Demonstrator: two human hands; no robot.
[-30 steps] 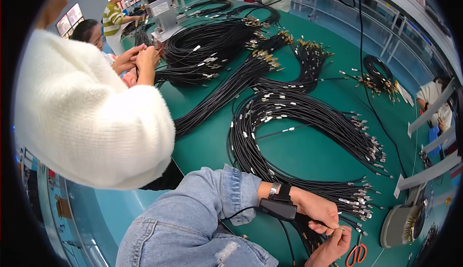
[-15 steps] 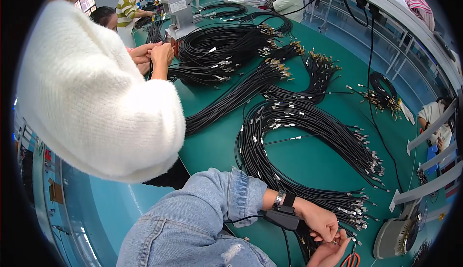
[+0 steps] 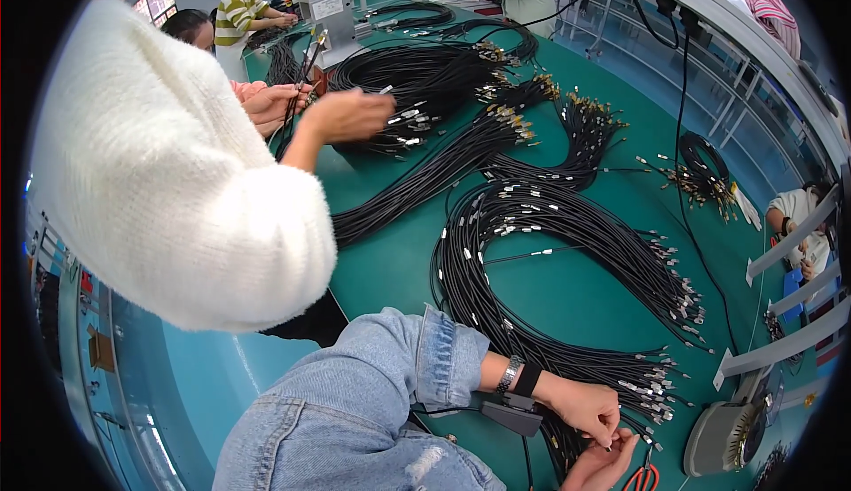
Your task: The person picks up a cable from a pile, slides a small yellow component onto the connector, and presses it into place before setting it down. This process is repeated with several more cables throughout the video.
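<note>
My left hand, below a denim cuff, a metal watch and a black strap, is closed in a pinch. Just under it, my right hand comes up from the lower edge with curled fingers. Their fingertips meet at a small cable connector, mostly hidden by the fingers. A thick bundle of black cables with white tags curves round behind my hands, its metal ends fanned out to the right. Red-handled scissors lie beside my right hand. Strapped near my left wrist is a dark box.
A co-worker's white fuzzy sleeve fills the left, that person's hand over more cable bundles. At right stand a round grey device and metal frame bars. A black cord hangs down onto the green table.
The co-worker's hand has swung right, away from the other hands near the metal post. My hands stay together and have shifted only slightly.
</note>
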